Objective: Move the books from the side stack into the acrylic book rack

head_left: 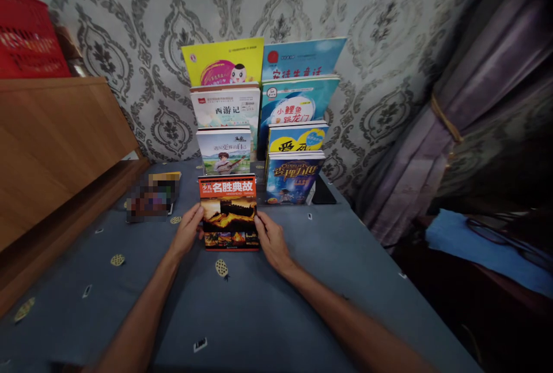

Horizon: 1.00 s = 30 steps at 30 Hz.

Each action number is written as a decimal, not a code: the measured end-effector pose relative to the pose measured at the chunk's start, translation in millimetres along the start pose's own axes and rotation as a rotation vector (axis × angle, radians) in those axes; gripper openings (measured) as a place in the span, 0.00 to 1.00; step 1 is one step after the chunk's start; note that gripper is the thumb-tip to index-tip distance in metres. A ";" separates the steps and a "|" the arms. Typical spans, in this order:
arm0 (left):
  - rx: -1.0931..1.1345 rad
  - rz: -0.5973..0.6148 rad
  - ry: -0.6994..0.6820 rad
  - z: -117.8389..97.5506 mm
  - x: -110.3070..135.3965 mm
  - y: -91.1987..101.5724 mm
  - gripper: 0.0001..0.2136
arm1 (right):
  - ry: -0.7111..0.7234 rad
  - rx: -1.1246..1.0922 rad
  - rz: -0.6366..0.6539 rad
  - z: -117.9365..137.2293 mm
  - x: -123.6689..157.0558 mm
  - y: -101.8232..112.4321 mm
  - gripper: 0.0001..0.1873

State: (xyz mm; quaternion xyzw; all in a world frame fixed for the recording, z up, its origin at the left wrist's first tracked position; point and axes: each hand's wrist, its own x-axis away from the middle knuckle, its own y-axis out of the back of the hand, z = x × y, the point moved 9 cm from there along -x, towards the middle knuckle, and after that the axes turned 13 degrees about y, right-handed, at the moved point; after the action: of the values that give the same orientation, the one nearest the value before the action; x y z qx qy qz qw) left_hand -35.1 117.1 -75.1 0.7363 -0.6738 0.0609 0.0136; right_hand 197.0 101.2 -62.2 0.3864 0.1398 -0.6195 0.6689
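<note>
A book with a red title band and a picture of a wall at sunset (228, 211) stands upright on the blue-grey cloth (242, 315). My left hand (188, 229) grips its left edge and my right hand (270, 237) grips its right edge, fingers closed on the cover. Right behind it rises a tiered display of books: a left column with a guitar-player cover (224, 151), a white cover (227, 106) and a yellow cover (224, 61), and a right column with a dark blue cover (291, 180), a yellow-and-blue cover (298, 138) and two light blue covers (298, 105).
A blurred flat object (151, 197) lies on the cloth to the left. A wooden headboard (47, 142) with a red crate (26, 33) on top stands at the left. Purple curtains (466, 125) hang at the right, beyond the surface's edge. Patterned wallpaper is behind.
</note>
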 end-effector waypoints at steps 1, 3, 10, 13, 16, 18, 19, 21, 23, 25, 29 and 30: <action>0.006 -0.004 0.002 0.3 -0.1 0.4 0.26 | 0.002 -0.004 -0.001 0.4 -0.2 0.1 0.19; 0.017 -0.011 0.004 0.8 -0.2 0.8 0.25 | 0.003 -0.008 -0.005 0.7 -0.5 0.4 0.19; 0.012 -0.014 0.000 1.8 -0.6 1.4 0.27 | 0.003 -0.007 -0.003 0.1 -0.2 0.4 0.19; 0.008 -0.007 -0.003 2.6 -1.1 1.8 0.28 | 0.003 0.013 -0.001 -0.2 0.1 0.6 0.19; -0.001 0.002 -0.007 3.2 -1.6 1.8 0.27 | 0.008 0.013 0.000 0.6 -0.2 0.6 0.19; -0.009 0.004 -0.007 3.5 -2.0 1.6 0.26 | 0.010 0.006 -0.001 1.2 -0.5 0.7 0.19; -0.010 0.004 -0.008 3.5 -2.1 1.5 0.26 | 0.010 0.004 -0.003 1.3 -0.6 0.9 0.19; -0.005 0.001 -0.006 3.6 -2.2 1.7 0.26 | 0.007 0.002 -0.005 1.3 -0.7 1.1 0.19; 0.002 0.004 -0.003 3.7 -2.2 1.3 0.27 | 0.004 -0.004 -0.004 0.9 -0.6 0.9 0.19; 0.004 0.008 -0.001 3.6 -1.9 0.6 0.27 | 0.002 -0.003 -0.005 0.4 -0.4 0.7 0.19; 0.002 -0.002 0.004 3.2 -1.6 1.0 0.28 | -0.006 0.008 -0.002 -0.8 0.3 0.4 0.19; 0.001 -0.001 0.005 3.2 -1.6 0.9 0.28 | -0.007 0.008 0.000 -0.8 0.3 0.3 0.19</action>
State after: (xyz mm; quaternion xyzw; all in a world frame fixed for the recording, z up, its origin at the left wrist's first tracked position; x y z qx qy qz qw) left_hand -35.8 118.3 -78.5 0.7366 -0.6732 0.0630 0.0152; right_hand 197.6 101.5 -62.9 0.3867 0.1352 -0.6215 0.6678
